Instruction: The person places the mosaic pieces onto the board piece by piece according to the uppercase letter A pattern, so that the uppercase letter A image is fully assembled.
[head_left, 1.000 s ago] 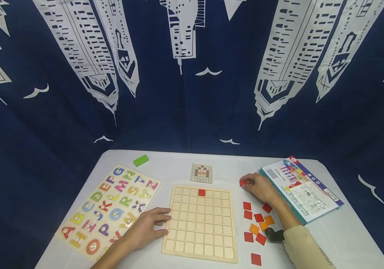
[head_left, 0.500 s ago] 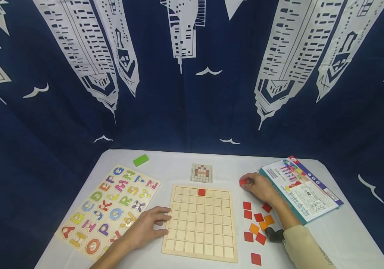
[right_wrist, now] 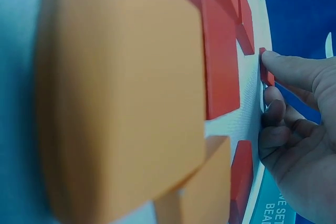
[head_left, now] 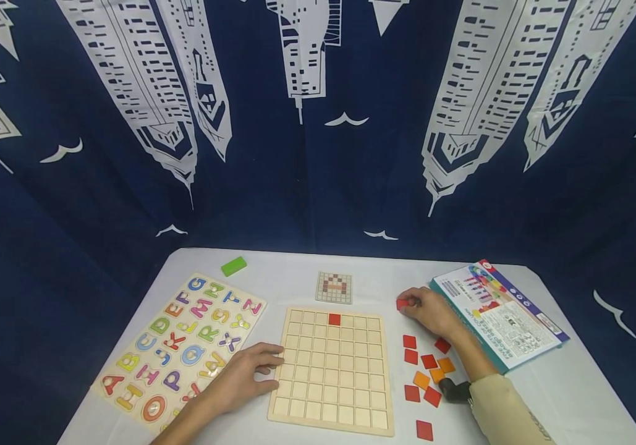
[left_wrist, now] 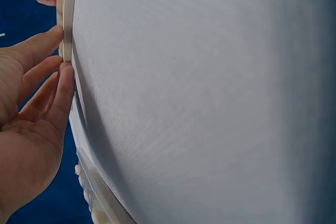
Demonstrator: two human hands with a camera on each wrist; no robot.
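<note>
My left hand [head_left: 242,378] rests its fingertips and thumb at the left edge of a pale wooden grid board [head_left: 326,358]. In the left wrist view, the thumb and fingers touch the board's side [left_wrist: 68,19]. One red square tile [head_left: 334,319] sits in a top-row cell of the board. Off the board's upper right, my right hand [head_left: 431,311] pinches another red square tile [head_left: 402,303] between thumb and fingers, low over the white table. The right wrist view shows the thumb on the pinched tile [right_wrist: 266,66], other fingers curled below.
Loose red tiles [head_left: 409,341] and orange tiles [head_left: 421,379] lie right of the board. A patterned grid card [head_left: 334,287] lies behind it. An alphabet puzzle board [head_left: 184,330] and green block [head_left: 233,266] are at left; a teal-edged box [head_left: 509,321] is at right.
</note>
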